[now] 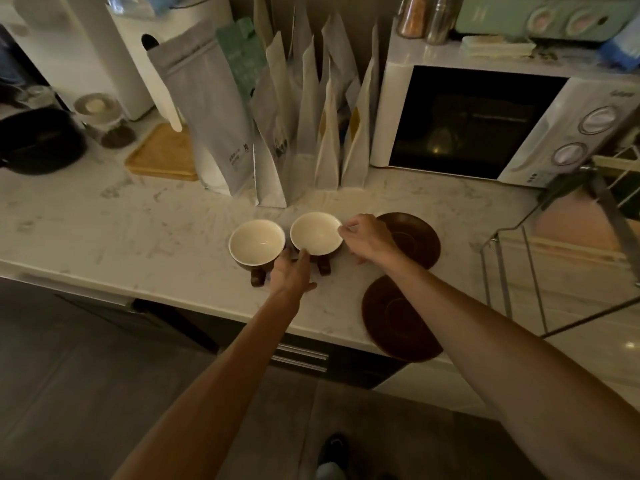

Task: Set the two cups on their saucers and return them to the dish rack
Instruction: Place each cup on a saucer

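Two cups side by side on the marble counter (104, 233), upright, cream inside, brown outside, handles toward 6 o'clock. Left cup (256, 242) at 9 o'clock of right cup (316, 233), rims nearly touching. Left hand (290, 271) reaching between the two, fingers extended into the gap beneath the rims, touching the right cup's near side; cannot tell whether curled round anything. Right hand (367, 239) at 3 o'clock of the right cup, thumb and forefinger pinching its rim. Two dark brown saucers bare on the counter: far saucer (414, 239) just behind the right hand, partly covered by it; near saucer (398, 320) at 6 o'clock of that one, overhanging the counter edge. Wire dish rack (512, 271) at 3 o'clock of the saucers. Upright pouches (311, 133) at 12 o'clock of the cups, white microwave (485, 123) at 2 o'clock.
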The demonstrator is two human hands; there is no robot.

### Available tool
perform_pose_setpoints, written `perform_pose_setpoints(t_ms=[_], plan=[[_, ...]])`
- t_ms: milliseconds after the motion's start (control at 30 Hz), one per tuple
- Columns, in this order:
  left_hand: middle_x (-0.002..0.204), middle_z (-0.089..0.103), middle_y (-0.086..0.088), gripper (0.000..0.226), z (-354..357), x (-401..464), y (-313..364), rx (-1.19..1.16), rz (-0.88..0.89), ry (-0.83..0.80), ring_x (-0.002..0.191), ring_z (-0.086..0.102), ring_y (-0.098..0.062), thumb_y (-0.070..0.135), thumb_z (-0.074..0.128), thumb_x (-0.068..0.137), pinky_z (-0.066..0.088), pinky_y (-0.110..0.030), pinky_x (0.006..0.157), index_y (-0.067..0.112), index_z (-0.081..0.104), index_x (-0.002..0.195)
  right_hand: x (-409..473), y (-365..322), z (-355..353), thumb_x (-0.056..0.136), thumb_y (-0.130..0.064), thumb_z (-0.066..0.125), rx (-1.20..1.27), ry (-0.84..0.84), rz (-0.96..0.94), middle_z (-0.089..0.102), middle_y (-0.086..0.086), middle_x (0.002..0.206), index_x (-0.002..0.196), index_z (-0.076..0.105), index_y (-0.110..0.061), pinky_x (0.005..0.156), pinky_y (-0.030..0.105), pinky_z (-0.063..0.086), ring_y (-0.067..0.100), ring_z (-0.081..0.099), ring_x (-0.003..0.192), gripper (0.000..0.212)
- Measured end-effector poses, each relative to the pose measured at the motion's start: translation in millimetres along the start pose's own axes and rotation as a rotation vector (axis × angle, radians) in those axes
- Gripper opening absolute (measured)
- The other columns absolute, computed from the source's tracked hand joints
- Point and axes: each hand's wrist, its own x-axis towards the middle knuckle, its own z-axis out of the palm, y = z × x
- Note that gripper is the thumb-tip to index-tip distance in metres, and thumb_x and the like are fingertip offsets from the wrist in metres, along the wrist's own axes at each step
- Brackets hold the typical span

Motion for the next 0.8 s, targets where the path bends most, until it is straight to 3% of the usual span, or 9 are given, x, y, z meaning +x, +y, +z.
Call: perform_pose_setpoints(t_ms=[200,400,533,667,800], plan=[[0.124,0.059,-0.016,0.042,8.3,8.9,2.4,-0.033,0.016,-0.002,0.108,0.062,-0.031,0.023,0.052,0.096,0.060,-0.037,0.066,0.012,0.045,0.136,12.4,1.1,10.6,0.096,-0.026,0.054,0.100,-0.048,0.033,0.068,0.011,0.118,0.132,0.058,-0.014,0.065,0.042,0.064,0.027,0.074,0.080,0.038],[0.125,0.060,-0.014,0.044,10.2,14.4,-0.6,-0.025,0.069,0.013,0.104,0.066,-0.030,0.015,0.055,0.093,0.061,-0.033,0.057,0.011,0.046,0.136,19.6,7.5,16.8,0.094,-0.011,0.049,0.177,-0.081,0.072,0.074,0.015,0.097,0.121,0.065,-0.010,0.066,0.045,0.063,0.029,0.075,0.068,0.032],[0.122,0.062,-0.015,0.042,10.1,15.6,2.4,-0.040,0.100,0.008,0.097,0.068,-0.028,0.011,0.055,0.092,0.060,-0.027,0.053,0.010,0.049,0.134,24.8,10.0,19.7,0.091,-0.012,0.051,0.145,-0.041,0.047,0.075,0.019,0.096,0.118,0.066,-0.004,0.072,0.046,0.062,0.032,0.075,0.075,0.032],[0.119,0.063,-0.013,0.044,12.0,14.1,9.1,-0.023,0.149,-0.002,0.091,0.068,-0.023,0.012,0.058,0.091,0.056,-0.020,0.049,0.008,0.050,0.134,25.5,12.6,12.4,0.092,-0.012,0.053,0.164,-0.008,0.045,0.075,0.018,0.090,0.111,0.067,-0.003,0.066,0.044,0.063,0.029,0.075,0.066,0.026],[0.115,0.065,-0.013,0.048,21.6,11.5,18.9,0.014,0.177,-0.046,0.089,0.069,-0.021,0.015,0.062,0.090,0.059,-0.027,0.058,0.009,0.048,0.136,24.4,16.6,-4.9,0.093,-0.010,0.054,0.206,0.044,0.041,0.074,0.018,0.093,0.112,0.067,-0.002,0.065,0.044,0.063,0.028,0.075,0.065,0.025]])
